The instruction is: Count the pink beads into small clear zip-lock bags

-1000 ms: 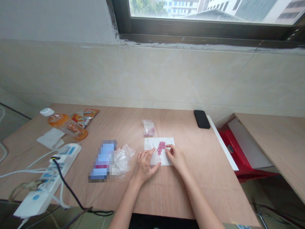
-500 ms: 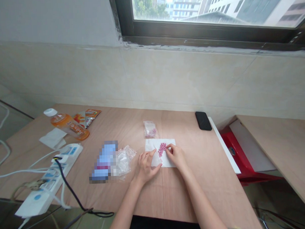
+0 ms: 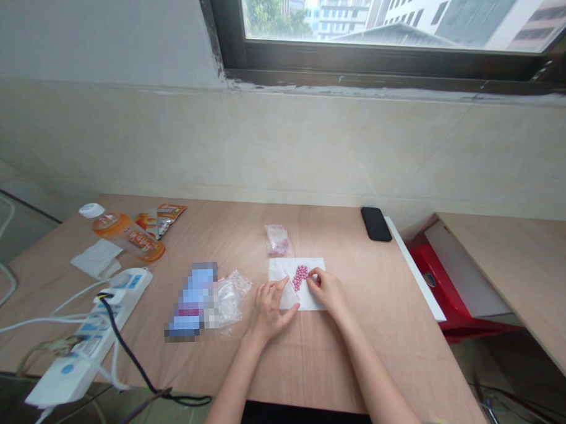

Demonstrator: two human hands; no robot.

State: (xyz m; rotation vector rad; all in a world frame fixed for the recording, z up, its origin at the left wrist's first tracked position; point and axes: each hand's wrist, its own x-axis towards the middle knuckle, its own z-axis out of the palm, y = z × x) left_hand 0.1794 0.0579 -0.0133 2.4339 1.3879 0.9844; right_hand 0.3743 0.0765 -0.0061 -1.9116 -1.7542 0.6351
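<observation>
A white paper sheet (image 3: 312,263) lies on the wooden table (image 3: 370,308), with a cluster of small pink beads (image 3: 299,276) on it. My left hand (image 3: 268,308) pinches a small clear plastic bag (image 3: 287,294) at the sheet's near left corner. My right hand (image 3: 325,289) rests on the sheet just right of the beads, fingertips pinched together at the cluster; what they hold is too small to see. A second small bag with pink beads (image 3: 277,240) lies behind the sheet.
Left of my hands lie several empty clear bags (image 3: 230,295) and a blurred blue packet (image 3: 193,298). A white power strip with cables (image 3: 89,327), an orange drink bottle (image 3: 123,233), a snack packet (image 3: 162,216) and tissue (image 3: 96,259) occupy the left. A black phone (image 3: 375,223) lies at the back right.
Both hands stay at the paper sheet almost unmoved; only the view has shifted slightly.
</observation>
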